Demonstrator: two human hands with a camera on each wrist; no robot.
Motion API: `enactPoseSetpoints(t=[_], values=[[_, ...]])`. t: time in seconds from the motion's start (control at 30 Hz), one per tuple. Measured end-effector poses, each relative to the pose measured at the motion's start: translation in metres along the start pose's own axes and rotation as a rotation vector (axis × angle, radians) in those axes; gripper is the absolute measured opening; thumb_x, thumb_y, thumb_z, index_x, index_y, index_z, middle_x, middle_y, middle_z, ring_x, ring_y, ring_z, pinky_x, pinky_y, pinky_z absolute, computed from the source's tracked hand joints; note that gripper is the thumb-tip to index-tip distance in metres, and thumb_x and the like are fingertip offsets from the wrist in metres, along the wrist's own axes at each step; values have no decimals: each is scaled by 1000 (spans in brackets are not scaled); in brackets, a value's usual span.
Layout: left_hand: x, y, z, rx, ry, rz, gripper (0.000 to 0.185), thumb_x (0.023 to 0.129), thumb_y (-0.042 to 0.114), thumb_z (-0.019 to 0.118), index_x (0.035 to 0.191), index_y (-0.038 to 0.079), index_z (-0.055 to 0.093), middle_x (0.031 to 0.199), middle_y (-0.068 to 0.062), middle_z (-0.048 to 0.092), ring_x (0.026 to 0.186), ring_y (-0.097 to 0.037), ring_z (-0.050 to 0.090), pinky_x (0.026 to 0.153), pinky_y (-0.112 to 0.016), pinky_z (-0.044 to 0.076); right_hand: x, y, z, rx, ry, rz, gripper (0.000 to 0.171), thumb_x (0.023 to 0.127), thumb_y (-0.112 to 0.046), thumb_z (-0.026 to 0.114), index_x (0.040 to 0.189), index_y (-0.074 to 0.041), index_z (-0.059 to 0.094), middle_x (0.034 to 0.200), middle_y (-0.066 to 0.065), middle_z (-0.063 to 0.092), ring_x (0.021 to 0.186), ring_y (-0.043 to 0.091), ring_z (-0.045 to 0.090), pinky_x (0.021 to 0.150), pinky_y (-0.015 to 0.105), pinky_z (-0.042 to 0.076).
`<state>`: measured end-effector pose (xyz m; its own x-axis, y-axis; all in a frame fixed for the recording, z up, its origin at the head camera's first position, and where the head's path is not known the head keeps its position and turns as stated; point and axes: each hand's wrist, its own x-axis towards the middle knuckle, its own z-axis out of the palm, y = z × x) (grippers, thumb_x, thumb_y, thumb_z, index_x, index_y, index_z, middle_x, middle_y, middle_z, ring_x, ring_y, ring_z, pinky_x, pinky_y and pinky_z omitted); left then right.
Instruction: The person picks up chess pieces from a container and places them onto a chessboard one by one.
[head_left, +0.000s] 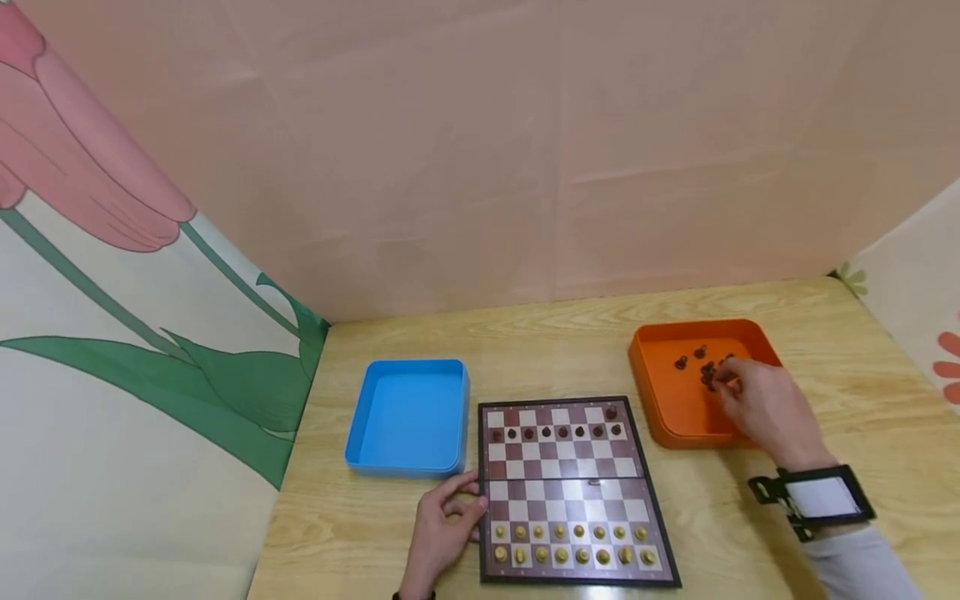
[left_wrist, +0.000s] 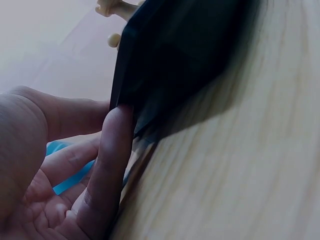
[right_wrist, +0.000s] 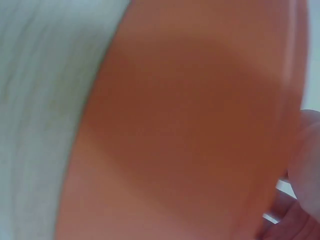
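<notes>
The left hand [head_left: 444, 527] pinches the left edge of a maroon-and-white checkered chessboard [head_left: 562, 507] on a pale wooden table [head_left: 352, 542]. The right hand [head_left: 772, 408] bends its fingers among dark chess pieces [head_left: 681, 362] inside a square orange plastic tray [head_left: 678, 408]; whether it grasps one is unclear.

Left fingers [left_wrist: 107, 165] in a pinch, right arm [head_left: 862, 565] outstretched

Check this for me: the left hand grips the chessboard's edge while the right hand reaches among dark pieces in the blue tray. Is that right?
Not quite: it's the orange tray, as the head view shows. The left hand does grip the edge of the chessboard, and the right hand reaches among dark pieces.
</notes>
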<state>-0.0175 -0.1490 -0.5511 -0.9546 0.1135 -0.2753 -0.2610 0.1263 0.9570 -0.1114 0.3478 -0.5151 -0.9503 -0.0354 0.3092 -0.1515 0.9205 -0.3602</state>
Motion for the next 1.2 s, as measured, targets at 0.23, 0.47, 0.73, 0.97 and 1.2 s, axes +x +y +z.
enactPoseSetpoints(t=[0.23,0.47,0.73,0.97,1.2], values=[[2,0,0,19,2,4,48,93,9,81,139,4,69,118,-15,70,69,-13,70,57,-35,68,7,-34,-13,-1,44,-35,20,81,3,85,99,2,76,90,22,76,66,27,65,52,42,56],[4,0,0,38,1,12,48,94,9,81,140,5,68,119,-15,71,71,-13,71,59,-35,68,13,-67,-18,54,64,-82,21,83,3,86,101,-1,77,95,19,77,69,26,67,51,26,52],[2,-2,0,33,-2,13,47,95,11,81,139,5,69,117,-14,71,72,-12,70,58,-34,68,12,-106,-5,131,29,-156,20,83,1,88,99,-5,78,93,11,77,70,18,63,55,23,55],[3,-4,-1,29,-9,16,46,95,10,80,140,6,69,119,-15,71,72,-12,71,60,-35,69,11,-128,13,179,-36,-192,19,86,-4,88,101,-8,78,93,7,75,72,15,62,57,23,57],[3,-3,0,33,-3,23,46,96,10,80,140,6,69,117,-14,72,72,-12,70,59,-34,68,10,-137,27,211,-102,-193,18,86,-3,88,100,-10,79,92,3,76,72,11,61,56,20,55]])
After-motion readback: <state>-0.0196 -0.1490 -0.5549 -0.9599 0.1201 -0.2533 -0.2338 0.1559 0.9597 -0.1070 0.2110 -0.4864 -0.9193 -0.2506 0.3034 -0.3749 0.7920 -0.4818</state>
